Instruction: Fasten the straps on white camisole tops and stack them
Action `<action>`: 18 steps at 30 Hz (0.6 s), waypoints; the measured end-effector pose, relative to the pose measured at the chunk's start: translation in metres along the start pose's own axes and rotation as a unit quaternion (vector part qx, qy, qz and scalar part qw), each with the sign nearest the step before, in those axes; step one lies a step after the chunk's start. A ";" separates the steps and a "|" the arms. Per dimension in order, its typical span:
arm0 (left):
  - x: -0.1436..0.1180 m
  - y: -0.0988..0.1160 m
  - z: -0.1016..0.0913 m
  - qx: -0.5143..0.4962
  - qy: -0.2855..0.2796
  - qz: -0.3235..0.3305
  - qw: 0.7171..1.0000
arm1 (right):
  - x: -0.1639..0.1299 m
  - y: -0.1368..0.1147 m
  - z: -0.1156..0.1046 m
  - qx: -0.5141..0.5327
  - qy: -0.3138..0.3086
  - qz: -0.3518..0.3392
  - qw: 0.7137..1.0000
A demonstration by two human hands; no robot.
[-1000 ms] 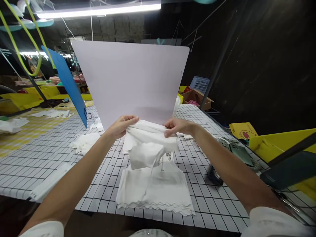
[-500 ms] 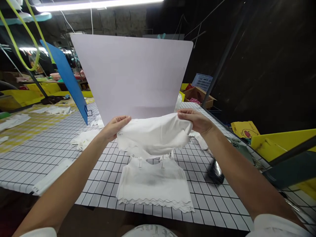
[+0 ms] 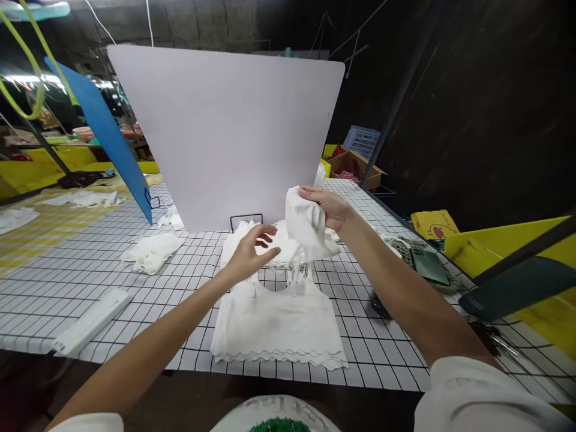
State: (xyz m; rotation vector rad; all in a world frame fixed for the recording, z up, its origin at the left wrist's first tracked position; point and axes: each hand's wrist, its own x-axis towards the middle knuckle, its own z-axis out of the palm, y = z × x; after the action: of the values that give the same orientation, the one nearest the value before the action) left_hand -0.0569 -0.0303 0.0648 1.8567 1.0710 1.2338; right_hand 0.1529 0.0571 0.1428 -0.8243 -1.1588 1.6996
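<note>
My right hand (image 3: 327,207) grips a white camisole (image 3: 306,223) by its upper edge, and the cloth hangs bunched below the fingers. Its thin straps dangle above the table. To the left of it, my left hand (image 3: 252,252) is held with fingers apart and nothing in them. Below both hands, a stack of white camisoles (image 3: 279,327) with scalloped hems lies flat near the table's front edge. Behind my left hand, more folded white garments (image 3: 231,243) lie on the table, partly hidden by the hand and the held cloth.
A large white board (image 3: 229,132) stands upright behind, with a blue board (image 3: 101,132) to its left. Crumpled white cloth (image 3: 153,252) and a long white strip (image 3: 92,322) lie on the grid-patterned table (image 3: 180,327). Rightward are a dark object (image 3: 380,307), a green item (image 3: 429,267) and a yellow bin (image 3: 508,246).
My left hand has let go of the camisole and moved right and down. The camisole, stretched between both hands before, now hangs bunched from my right hand, which has shifted left.
</note>
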 end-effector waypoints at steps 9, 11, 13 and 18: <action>0.033 -0.012 0.038 0.069 0.082 0.078 0.991 | -0.001 0.007 0.001 -0.179 0.011 -0.039 0.983; 0.041 -0.004 0.031 0.075 0.097 0.024 0.992 | -0.008 0.016 -0.006 -0.316 0.117 -0.146 0.930; 0.048 0.003 0.025 0.094 0.102 -0.016 0.990 | -0.024 0.032 -0.007 -0.412 0.162 -0.241 0.864; 0.057 0.024 0.021 0.158 0.090 -0.033 0.983 | -0.058 0.087 0.012 -0.451 0.040 -0.164 0.877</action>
State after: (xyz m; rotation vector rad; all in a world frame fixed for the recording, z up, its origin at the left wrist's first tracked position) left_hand -0.0178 0.0082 0.1007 1.9478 1.4884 1.2697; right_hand 0.1383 -0.0147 0.0677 -1.1366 -1.9372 0.7784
